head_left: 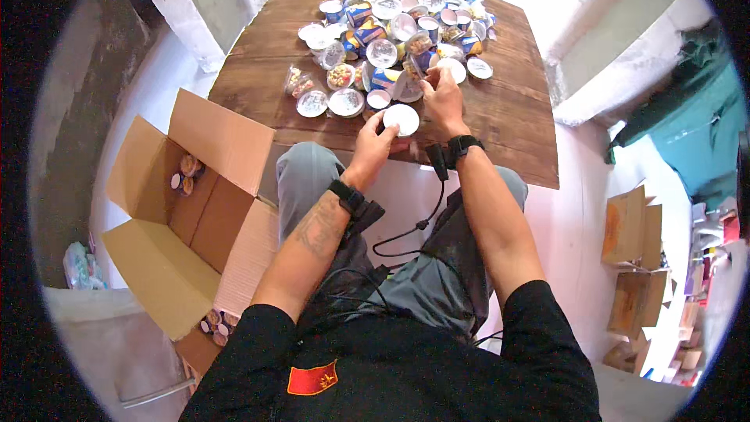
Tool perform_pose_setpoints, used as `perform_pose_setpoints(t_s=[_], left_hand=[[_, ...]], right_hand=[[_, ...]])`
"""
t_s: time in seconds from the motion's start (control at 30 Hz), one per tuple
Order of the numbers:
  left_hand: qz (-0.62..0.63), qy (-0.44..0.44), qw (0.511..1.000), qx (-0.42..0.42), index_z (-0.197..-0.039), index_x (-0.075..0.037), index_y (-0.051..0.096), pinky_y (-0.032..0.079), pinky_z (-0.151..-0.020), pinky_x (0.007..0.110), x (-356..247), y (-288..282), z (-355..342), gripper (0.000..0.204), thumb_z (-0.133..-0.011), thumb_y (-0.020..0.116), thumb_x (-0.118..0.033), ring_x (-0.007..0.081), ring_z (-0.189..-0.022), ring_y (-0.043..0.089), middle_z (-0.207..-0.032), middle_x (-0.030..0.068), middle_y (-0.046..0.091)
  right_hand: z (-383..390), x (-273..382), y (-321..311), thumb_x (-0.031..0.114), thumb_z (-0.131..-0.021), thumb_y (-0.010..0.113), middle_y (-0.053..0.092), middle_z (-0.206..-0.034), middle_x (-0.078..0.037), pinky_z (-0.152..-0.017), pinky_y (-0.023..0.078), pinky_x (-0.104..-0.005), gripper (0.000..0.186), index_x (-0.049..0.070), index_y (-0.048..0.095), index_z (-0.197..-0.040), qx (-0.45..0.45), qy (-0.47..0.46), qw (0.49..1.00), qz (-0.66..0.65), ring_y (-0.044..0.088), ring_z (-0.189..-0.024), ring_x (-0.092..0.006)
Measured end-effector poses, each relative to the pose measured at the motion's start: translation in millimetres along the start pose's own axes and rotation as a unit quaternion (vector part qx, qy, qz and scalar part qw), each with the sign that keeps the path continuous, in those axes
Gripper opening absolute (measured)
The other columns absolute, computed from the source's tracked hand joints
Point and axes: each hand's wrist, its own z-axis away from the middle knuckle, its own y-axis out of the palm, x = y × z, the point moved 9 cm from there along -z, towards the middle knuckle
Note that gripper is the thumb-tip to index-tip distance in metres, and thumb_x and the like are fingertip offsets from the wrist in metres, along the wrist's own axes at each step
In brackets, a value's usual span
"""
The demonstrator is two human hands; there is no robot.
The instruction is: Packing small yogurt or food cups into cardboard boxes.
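My left hand (373, 144) grips a small round tub with a white lid (402, 119) over the near edge of the wooden table. Further up and to the right, my right hand (444, 100) reaches into the heap with its fingers drawn together. They are at a clear piece of packaging, but what they grip is too small to make out. Another white round lid (453, 70) lies right behind those fingers. Blue and yellow cups (385, 78), clear-topped tubs (346, 102) and a clear pack of coloured pieces (299, 82) lie about both hands.
The heap of cups covers the far middle of the wooden table (258, 51). Left of my knees stands an open cardboard box (215, 211) with several small tubs (186, 175) inside. More cardboard boxes (625, 227) stand at the right. A black cord (422, 225) hangs between my wrists.
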Motion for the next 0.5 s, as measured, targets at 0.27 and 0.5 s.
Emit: perform_pose_setpoints(t_s=[0.27, 0.5], left_hand=[[-0.005, -0.003, 1.0, -0.007, -0.133, -0.001, 0.047, 0.059, -0.074, 0.032, 2, -1, 1, 0.039, -0.095, 0.054, -0.008, 0.0201, -0.09, 0.067, -0.116, 0.0095, 0.062], [-0.002, -0.007, 1.0, -0.022, -0.132, -0.001, 0.048, 0.059, -0.069, 0.03, 1, 2, -3, 0.038, -0.095, 0.053, -0.008, 0.0175, -0.084, 0.068, -0.114, 0.0092, 0.063]], right_hand=[[1, -1, -23, 0.014, -0.089, 0.061, 0.066, -0.096, -0.017, -0.076, 0.051, -0.04, 0.02, 0.0, 0.064, -0.103, -0.064, 0.012, 0.997, -0.045, 0.066, -0.085, -0.0302], [38, -31, -20, 0.016, -0.098, 0.055, 0.062, -0.085, -0.001, -0.07, 0.052, -0.0267, 0.022, 0.004, 0.058, -0.117, 0.025, 0.234, 0.894, -0.382, 0.058, -0.072, -0.0095]])
